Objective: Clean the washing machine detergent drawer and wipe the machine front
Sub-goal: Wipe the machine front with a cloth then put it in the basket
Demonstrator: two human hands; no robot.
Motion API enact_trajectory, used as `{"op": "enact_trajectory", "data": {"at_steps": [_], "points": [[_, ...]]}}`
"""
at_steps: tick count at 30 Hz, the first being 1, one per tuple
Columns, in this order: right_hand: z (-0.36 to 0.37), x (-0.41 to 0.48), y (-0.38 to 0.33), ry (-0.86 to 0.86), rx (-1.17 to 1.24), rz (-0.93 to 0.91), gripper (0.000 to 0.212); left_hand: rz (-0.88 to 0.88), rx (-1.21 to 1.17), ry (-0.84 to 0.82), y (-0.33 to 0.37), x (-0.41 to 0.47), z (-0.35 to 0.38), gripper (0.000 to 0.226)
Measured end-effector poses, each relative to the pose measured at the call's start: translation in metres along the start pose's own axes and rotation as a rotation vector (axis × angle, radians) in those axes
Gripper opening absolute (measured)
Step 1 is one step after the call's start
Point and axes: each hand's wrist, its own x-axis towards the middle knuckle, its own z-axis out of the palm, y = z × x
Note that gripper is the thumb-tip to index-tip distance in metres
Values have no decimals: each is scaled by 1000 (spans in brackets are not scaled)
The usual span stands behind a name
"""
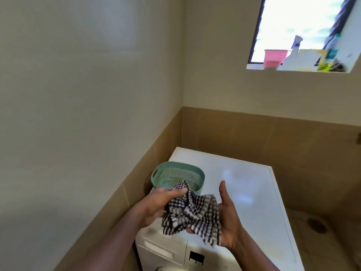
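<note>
Both hands bunch a checked cloth above the washing machine.

Pale cream walls are meeting in a corner, with a band of tan tiles running along their lower part. High on the right wall a dark-framed window is letting in bright, washed-out daylight. On its sill a pink tub, a white bottle and some blurred yellow-green items are standing. Lower right, beige floor tiling is showing a round dark drain
</note>
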Motion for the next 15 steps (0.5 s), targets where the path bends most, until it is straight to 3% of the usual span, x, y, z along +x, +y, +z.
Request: {"op": "enact_trajectory", "data": {"at_steps": [4, 9, 12, 15], "points": [[1, 35, -14, 84, 19, -80, 110, 35, -199, 14, 23, 42, -29, 63], [-3, 92, -30, 331, -105, -272, 85, 11, -173, -11, 69, 93, -62, 53], [-3, 113, -39, 611, -463, -451, 76, -42, -180, -13, 86, 124, -76, 61], [-1, 122, -52, 825, -881, -571, 95, -119, -164, -24, 94, 149, -77, 63]]}}
